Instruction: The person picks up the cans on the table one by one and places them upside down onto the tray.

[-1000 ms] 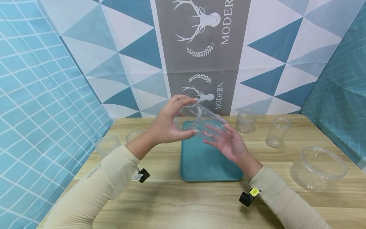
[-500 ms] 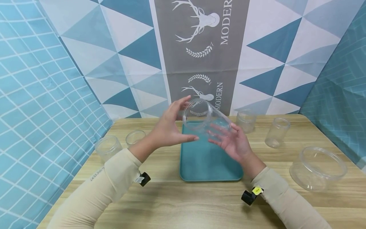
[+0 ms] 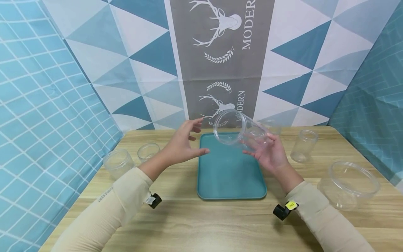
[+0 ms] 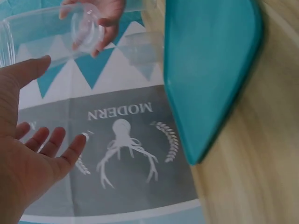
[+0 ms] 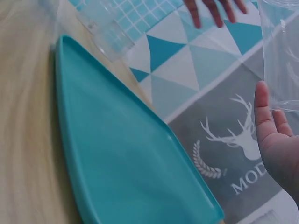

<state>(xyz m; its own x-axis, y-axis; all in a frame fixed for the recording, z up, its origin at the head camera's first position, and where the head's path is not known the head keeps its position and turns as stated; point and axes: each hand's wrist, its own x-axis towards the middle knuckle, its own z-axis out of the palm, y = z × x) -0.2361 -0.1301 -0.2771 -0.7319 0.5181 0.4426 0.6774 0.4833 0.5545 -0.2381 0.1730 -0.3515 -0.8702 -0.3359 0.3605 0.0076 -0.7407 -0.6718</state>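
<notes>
Left hand [image 3: 182,143]: had let go of the clear jar [image 3: 241,129] and stood apart from its rim, fingers bent and spread, gripping nothing.
Right hand [image 3: 271,154]: held the clear jar alone, its fingers about the base end; the right wrist view caught only part of that grip.
Meaning of the release: the whole weight of the jar now appeared to rest on the right hand, leaving the left one free; this hold at one end seemed less steady than a hand at each end.
Clear jar: was up in the air over the far right part of the teal tray [image 3: 231,175], tilted, its rim facing left and its base toward the right palm. Whether a lid covered the rim could not be told.
Against the earlier frames: one second before, the left hand had clasped the rim end; half a second before, its fingers were spread close around it; now a gap lay between. The jar had shifted rightward along with the right hand.
Short jar [image 3: 276,127]: at the back, plainer in the earlier frames, was now partly covered by the held jar in the head view.
Teal tray: had kept its place on the wooden tabletop [image 3: 201,224].
Right side: a slim jar [image 3: 304,146] and a wide jar [image 3: 352,185] stood where they had been.
Left side: a low jar [image 3: 148,151] and a larger jar [image 3: 118,163] stayed near the left sleeve [image 3: 110,203].
</notes>
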